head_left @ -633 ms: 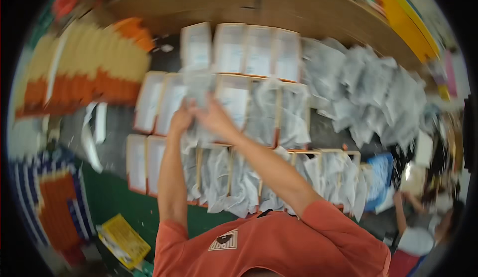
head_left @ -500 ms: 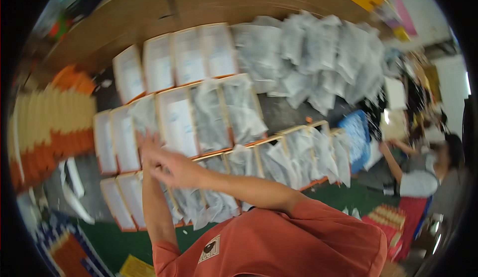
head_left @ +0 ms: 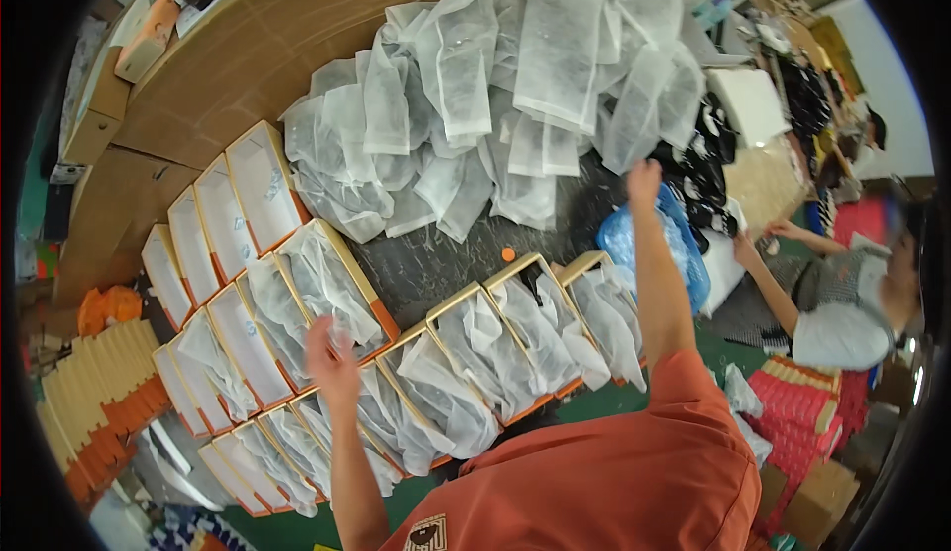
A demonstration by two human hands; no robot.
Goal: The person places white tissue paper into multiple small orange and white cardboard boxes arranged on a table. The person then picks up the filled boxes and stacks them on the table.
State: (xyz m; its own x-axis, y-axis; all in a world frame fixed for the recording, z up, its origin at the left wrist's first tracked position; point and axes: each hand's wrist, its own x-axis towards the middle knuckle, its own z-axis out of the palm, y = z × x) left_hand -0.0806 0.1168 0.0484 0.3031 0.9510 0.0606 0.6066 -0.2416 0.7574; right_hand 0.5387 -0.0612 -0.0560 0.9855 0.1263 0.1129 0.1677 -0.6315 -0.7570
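Note:
My left hand (head_left: 334, 365), blurred by motion, hovers over the front edge of an open box (head_left: 374, 305) that has a white translucent bag (head_left: 324, 279) inside. Its fingers look apart, and I see nothing held in them. On the right, my right hand (head_left: 644, 185) reaches over the far rim of a blue basket (head_left: 696, 279). Its fingertips are beside the hanging end of a white translucent bag (head_left: 634, 120) in a large heap. Whether they touch or grip it I cannot tell.
Rows of open boxes with orange edges, such as this box (head_left: 260, 190), stand on a dark table (head_left: 416, 272). Stacked lids (head_left: 109, 383) sit at left. Cardboard (head_left: 327, 16) borders the far side. Another person (head_left: 842, 303) works at right, near black packets (head_left: 705, 170).
My hands were together over the left boxes; now they are apart, the right one far to the right. The view has shifted, and more boxes at left hold white bags.

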